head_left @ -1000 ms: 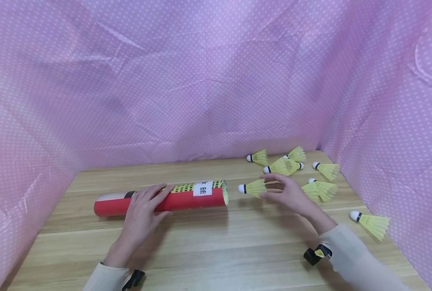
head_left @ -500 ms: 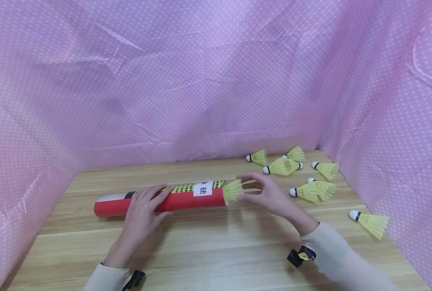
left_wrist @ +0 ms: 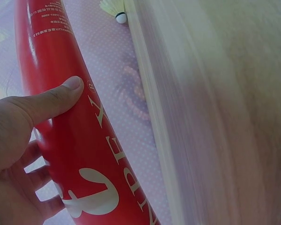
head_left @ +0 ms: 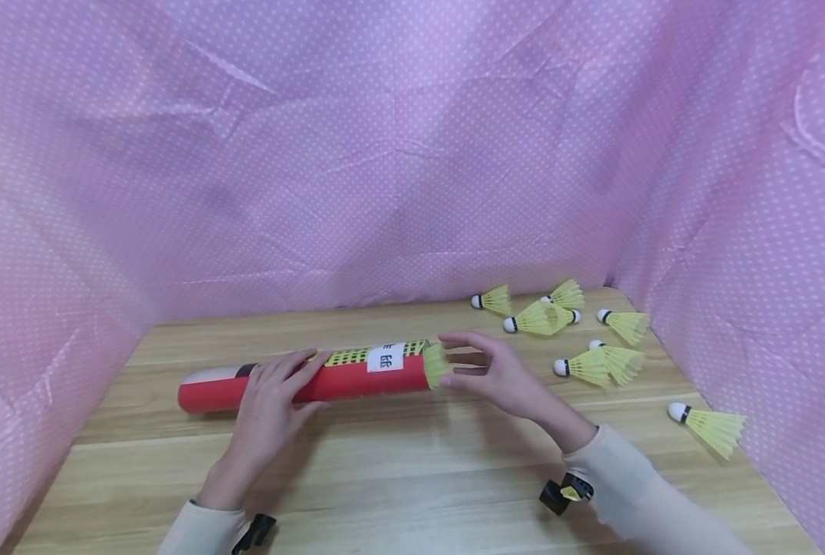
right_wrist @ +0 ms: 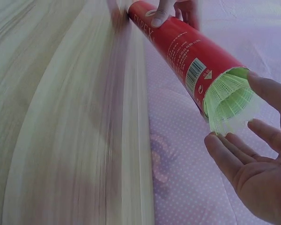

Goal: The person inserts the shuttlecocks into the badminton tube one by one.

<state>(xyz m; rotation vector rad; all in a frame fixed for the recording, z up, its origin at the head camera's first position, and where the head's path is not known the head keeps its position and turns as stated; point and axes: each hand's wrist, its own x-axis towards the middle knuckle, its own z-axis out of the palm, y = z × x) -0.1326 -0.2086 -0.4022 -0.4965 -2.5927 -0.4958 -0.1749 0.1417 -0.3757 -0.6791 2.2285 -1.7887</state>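
Note:
A red shuttlecock tube [head_left: 378, 378] lies on its side above the wooden table, its mouth facing right. My left hand [head_left: 270, 405] grips its middle, with the thumb [left_wrist: 56, 101] across the red side in the left wrist view. A yellow shuttlecock [head_left: 436, 365] sits cork-first inside the mouth, only its skirt end showing; the cork is hidden. My right hand [head_left: 499, 374] holds that skirt by its edge, thumb and fingers spread around it. In the right wrist view, fingertips meet the skirt [right_wrist: 229, 98] right at the tube's rim.
Several yellow shuttlecocks lie at the table's right side, among them a pair [head_left: 586, 366] close to my right wrist, a lone one [head_left: 711, 428] near the right edge and one [head_left: 493, 299] at the back. A pink dotted cloth [head_left: 385, 154] encloses the table [head_left: 412, 486].
My right hand has moved left with the shuttlecock, from beside the mouth into the tube, until just the skirt's end sticks out. The left hand has stayed on the tube.

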